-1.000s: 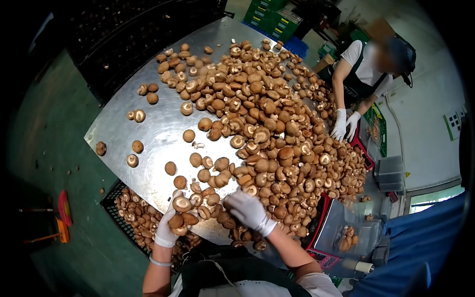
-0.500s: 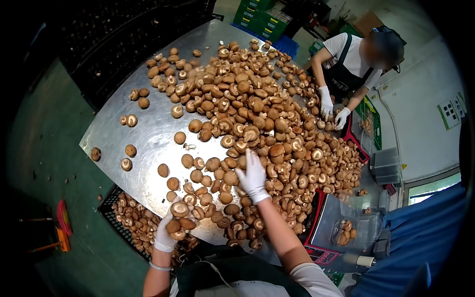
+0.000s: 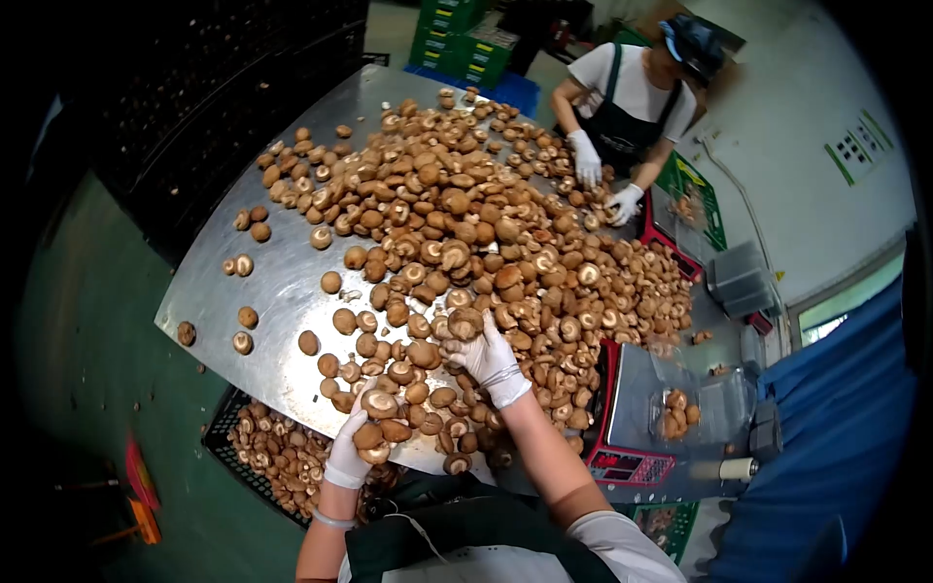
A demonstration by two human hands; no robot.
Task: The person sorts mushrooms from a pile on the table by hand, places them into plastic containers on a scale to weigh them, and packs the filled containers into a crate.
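A large heap of shiitake mushrooms [image 3: 515,233] covers much of the metal table [image 3: 209,301]. My left hand [image 3: 346,453], in a white glove, is closed around several shiitake mushrooms [image 3: 380,405] at the table's near edge. In my gloved right hand [image 3: 494,363], one brown-capped shiitake mushroom [image 3: 465,324] is gripped between thumb and fingers, just above the near side of the heap. Loose mushrooms lie on the metal between and beyond my hands.
Below the near left edge stands a black crate [image 3: 220,442] full of mushrooms. To the right are a red-framed scale [image 3: 632,467] and a clear plastic tub [image 3: 686,435] with several mushrooms. Across the table, a co-worker [image 3: 632,107] has gloved hands at the heap.
My right hand has picked up a shiitake mushroom from the heap. The left hand still holds its mushrooms. The whole view has shifted slightly.
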